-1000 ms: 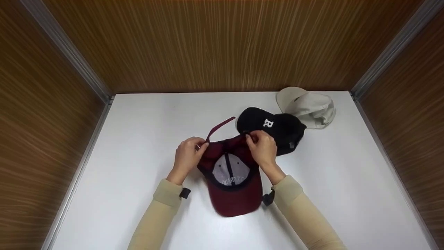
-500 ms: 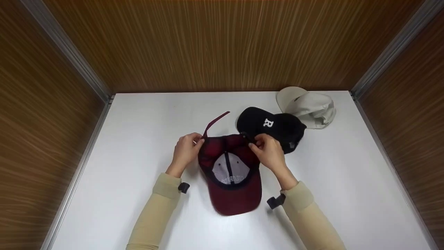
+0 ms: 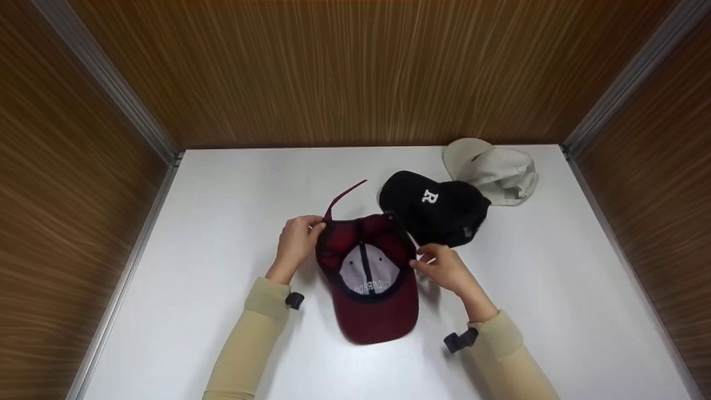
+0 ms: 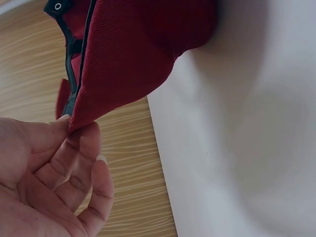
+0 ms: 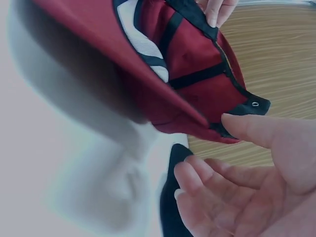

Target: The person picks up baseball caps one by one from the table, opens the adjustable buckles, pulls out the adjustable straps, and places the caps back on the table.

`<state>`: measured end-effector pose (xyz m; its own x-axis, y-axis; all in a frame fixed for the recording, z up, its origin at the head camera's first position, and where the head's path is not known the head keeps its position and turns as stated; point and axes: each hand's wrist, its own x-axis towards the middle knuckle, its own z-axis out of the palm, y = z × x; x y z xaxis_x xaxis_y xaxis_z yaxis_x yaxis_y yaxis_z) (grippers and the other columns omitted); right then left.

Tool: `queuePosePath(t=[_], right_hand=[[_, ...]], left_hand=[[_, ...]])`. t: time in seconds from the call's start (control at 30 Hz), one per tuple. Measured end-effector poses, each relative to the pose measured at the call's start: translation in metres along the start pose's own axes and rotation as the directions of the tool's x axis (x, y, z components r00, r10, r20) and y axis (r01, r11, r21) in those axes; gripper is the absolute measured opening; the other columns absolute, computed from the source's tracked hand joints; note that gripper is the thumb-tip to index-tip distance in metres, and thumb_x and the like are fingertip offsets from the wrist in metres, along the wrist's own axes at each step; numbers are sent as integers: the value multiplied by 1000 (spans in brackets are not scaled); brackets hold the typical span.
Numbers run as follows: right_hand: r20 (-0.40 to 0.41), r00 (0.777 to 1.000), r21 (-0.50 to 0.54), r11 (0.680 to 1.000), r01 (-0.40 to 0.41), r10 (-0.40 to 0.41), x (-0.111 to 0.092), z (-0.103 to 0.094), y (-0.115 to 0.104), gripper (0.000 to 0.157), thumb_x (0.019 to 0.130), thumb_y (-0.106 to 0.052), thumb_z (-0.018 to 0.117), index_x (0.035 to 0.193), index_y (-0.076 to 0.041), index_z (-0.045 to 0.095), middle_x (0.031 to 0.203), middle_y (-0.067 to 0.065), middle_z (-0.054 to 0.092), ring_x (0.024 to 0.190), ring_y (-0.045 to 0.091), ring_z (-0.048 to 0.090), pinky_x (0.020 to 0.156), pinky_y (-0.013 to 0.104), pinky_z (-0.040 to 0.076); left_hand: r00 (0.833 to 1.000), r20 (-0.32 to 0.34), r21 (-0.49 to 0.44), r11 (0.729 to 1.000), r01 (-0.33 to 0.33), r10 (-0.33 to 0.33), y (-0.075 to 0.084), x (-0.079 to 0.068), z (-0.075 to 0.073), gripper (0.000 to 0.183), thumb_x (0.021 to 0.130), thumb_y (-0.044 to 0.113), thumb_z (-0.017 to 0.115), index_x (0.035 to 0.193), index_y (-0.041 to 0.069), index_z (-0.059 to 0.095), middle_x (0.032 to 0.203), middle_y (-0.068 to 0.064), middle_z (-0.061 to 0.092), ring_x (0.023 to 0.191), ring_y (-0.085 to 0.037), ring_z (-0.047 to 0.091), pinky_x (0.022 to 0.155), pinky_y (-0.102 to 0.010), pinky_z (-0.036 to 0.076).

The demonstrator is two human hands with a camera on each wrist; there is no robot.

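Note:
A dark red baseball cap (image 3: 377, 322) lies with its inside facing up and its brim toward the person. My left hand (image 3: 297, 241) pinches the cap's rear edge between thumb and fingers, beside the base of a loose red strap (image 3: 341, 197) that sticks up and away. On the opposite side, my right hand (image 3: 444, 266) is at the cap's edge. In the right wrist view its thumb (image 5: 247, 128) overlaps the dark inner band, while the other fingers (image 5: 197, 177) are spread apart below. A small metal eyelet (image 5: 255, 104) shows at the rear corner of the opening.
A black cap (image 3: 444, 214) with a white letter R lies just behind the red cap, to the right. Farther back is a cream cap (image 3: 502, 169). All are on a white table (image 3: 222, 189) bounded by wood-patterned panels (image 3: 361, 72).
My right hand has left the cap's rear corner and moved down its right side toward the brim. My left hand keeps its pinch, shifted slightly, and the red strap has swung a little left.

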<state>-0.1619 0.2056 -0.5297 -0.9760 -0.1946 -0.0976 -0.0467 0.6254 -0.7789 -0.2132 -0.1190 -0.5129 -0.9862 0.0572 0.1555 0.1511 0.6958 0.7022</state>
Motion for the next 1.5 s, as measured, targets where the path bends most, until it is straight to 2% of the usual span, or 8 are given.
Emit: queuePosePath(t=[0.17, 0.33, 0.5, 0.7, 0.87, 1.0, 1.17, 1.5], right_hand=[[38, 999, 27, 1000, 15, -16, -6, 2, 5, 19, 90, -19, 71, 97, -1, 71, 84, 6, 70, 74, 23, 68, 64, 34, 51], [60, 998, 73, 997, 10, -14, -8, 4, 3, 17, 92, -22, 70, 89, -5, 72, 76, 6, 69, 72, 31, 68, 58, 33, 50], [48, 998, 82, 996, 22, -26, -7, 7, 4, 14, 92, -17, 69, 84, -5, 70, 73, 5, 67, 70, 34, 68, 53, 30, 49], [25, 1000, 107, 994, -7, 4, -5, 12, 4, 12, 93, -13, 68, 86, -3, 69, 75, 5, 67, 69, 32, 68, 51, 29, 48], [26, 999, 144, 988, -47, 44, -3, 14, 3, 13, 93, -11, 67, 83, -3, 66, 72, 6, 64, 61, 23, 64, 49, 28, 47], [41, 997, 195, 978, -73, 66, -3, 14, 2, 13, 94, -10, 65, 86, 0, 66, 73, 7, 62, 62, 18, 64, 54, 33, 53], [65, 994, 260, 961, -97, 83, -5, 13, 0, 13, 94, -8, 65, 90, 4, 65, 80, 11, 63, 67, 23, 67, 63, 46, 57], [122, 991, 274, 958, -91, 60, -6, 11, 2, 11, 93, -2, 63, 93, 8, 65, 83, 15, 65, 69, 25, 68, 64, 47, 57]], left_hand=[[1000, -3, 13, 1000, 1, -1, 0, -1, 0, 18, 94, 15, 67, 106, 5, 76, 94, -8, 73, 79, -22, 66, 73, -42, 51], [1000, -12, -12, 1000, -10, 10, -1, -1, 1, 16, 94, 15, 66, 103, 4, 74, 89, -6, 72, 75, -20, 65, 69, -41, 50], [999, -14, -21, 999, -33, 33, -2, -1, 3, 16, 96, 14, 64, 104, 2, 71, 85, -4, 70, 72, -18, 63, 65, -39, 50], [999, -16, -10, 999, -47, 47, -3, -2, 3, 18, 95, 14, 65, 107, 2, 72, 85, -5, 71, 72, -20, 64, 67, -41, 51], [997, -23, -4, 998, -70, 70, -2, -1, 4, 18, 94, 14, 66, 105, 2, 74, 85, -7, 73, 76, -22, 67, 70, -42, 52], [997, -34, -11, 998, -68, 67, -1, -1, 4, 17, 93, 14, 66, 101, 2, 74, 83, -6, 71, 75, -22, 66, 69, -42, 52], [997, -43, -26, 998, -61, 59, 0, -1, 5, 17, 93, 14, 65, 100, 1, 73, 83, -6, 70, 75, -22, 65, 70, -42, 52], [997, -26, -64, 995, -75, 73, 5, -2, 4, 19, 95, 19, 66, 101, 2, 72, 83, -6, 70, 74, -20, 65, 70, -40, 51]])
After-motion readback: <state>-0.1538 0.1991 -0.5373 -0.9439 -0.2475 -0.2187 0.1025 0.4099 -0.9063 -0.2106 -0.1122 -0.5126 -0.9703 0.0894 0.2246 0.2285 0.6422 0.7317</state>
